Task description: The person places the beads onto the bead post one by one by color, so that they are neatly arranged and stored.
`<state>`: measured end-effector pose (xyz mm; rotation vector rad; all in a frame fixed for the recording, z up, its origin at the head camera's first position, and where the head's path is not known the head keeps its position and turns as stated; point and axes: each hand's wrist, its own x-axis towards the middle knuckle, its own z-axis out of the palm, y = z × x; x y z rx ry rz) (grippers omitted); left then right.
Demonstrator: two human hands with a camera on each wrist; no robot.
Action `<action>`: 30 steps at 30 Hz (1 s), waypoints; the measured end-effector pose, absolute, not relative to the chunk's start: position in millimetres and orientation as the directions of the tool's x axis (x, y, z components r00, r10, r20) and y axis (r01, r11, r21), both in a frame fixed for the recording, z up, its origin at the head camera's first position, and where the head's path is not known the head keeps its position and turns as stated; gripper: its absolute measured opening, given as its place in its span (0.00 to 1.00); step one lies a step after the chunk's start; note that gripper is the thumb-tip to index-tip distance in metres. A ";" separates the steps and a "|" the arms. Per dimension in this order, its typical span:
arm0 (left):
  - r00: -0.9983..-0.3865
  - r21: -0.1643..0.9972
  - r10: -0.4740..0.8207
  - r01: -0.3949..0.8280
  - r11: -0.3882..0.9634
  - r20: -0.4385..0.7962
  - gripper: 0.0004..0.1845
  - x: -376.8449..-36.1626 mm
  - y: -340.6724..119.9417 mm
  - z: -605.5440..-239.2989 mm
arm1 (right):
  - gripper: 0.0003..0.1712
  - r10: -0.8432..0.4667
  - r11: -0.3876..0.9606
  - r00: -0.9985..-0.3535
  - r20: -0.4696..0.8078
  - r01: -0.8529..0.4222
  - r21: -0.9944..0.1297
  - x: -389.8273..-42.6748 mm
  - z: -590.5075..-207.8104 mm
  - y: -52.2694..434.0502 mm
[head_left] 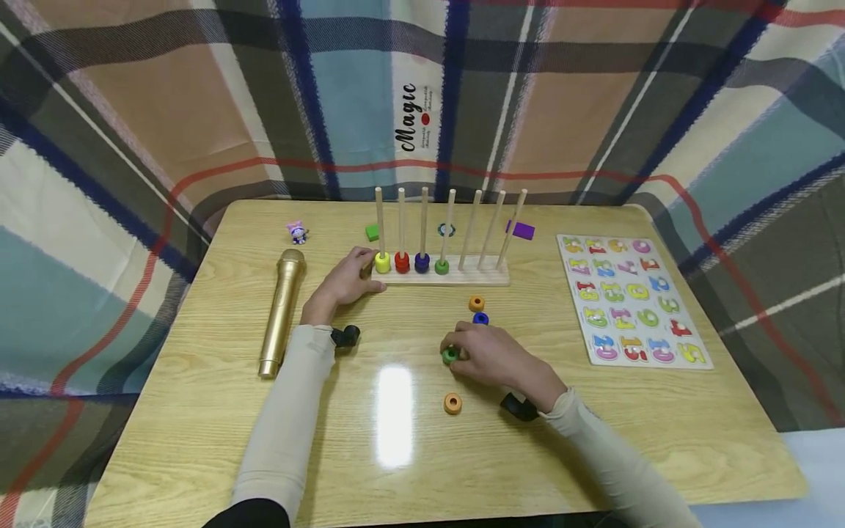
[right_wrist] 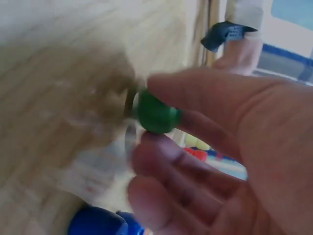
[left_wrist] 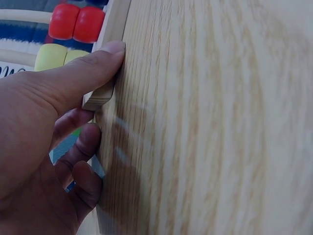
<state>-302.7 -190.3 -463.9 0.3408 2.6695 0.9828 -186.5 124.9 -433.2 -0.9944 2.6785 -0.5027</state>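
A checked cloth [head_left: 356, 95] is hanging behind and around the shiny wood tabletop [head_left: 198, 440], and a bright patch of light [head_left: 394, 418] is shining on the wood. On the left, a smooth gold tube [head_left: 280, 315] is lying flat, and a tiny toy [head_left: 298, 232] is sitting near its far end. The left hand [head_left: 343, 282] is gripping the left end of a wooden rack [head_left: 475, 279] with its fingers. Fat beads are sitting on the first four thin, round sticks: yellow [head_left: 382, 263], red [head_left: 402, 262], dark blue [head_left: 422, 263] and green [head_left: 441, 267]. The fingers of the right hand [head_left: 491, 353] are pinching a small green bead [head_left: 450, 356] on the near side of the rack. An orange bead [head_left: 452, 404] is lying nearer, and a blue bead [head_left: 480, 318] and another orange one [head_left: 477, 303] are lying toward the rack. On the right, a flat board [head_left: 581, 305] is showing bright number shapes [head_left: 648, 317].
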 end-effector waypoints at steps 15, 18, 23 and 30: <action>-0.938 0.669 0.314 0.139 0.730 -0.148 0.45 -299.7 -189.9 -464.0 | 0.18 -0.345 0.642 -0.782 0.519 -0.600 -0.477 -254.1 -352.5 117.7; -0.937 0.677 0.318 0.142 0.722 -0.143 0.44 -298.9 -189.9 -464.2 | 0.18 -0.260 0.646 -0.759 0.597 -0.596 -0.477 -270.2 -340.0 112.0; -0.938 0.675 0.314 0.137 0.725 -0.147 0.45 -298.5 -190.3 -464.3 | 0.20 -0.216 0.675 -0.777 0.591 -0.556 -0.485 -290.1 -329.0 102.8; -0.941 0.668 0.300 0.126 0.734 -0.153 0.45 -298.7 -190.2 -464.3 | 0.23 -0.257 0.758 -0.856 0.449 -0.467 -0.456 -297.9 -323.0 96.4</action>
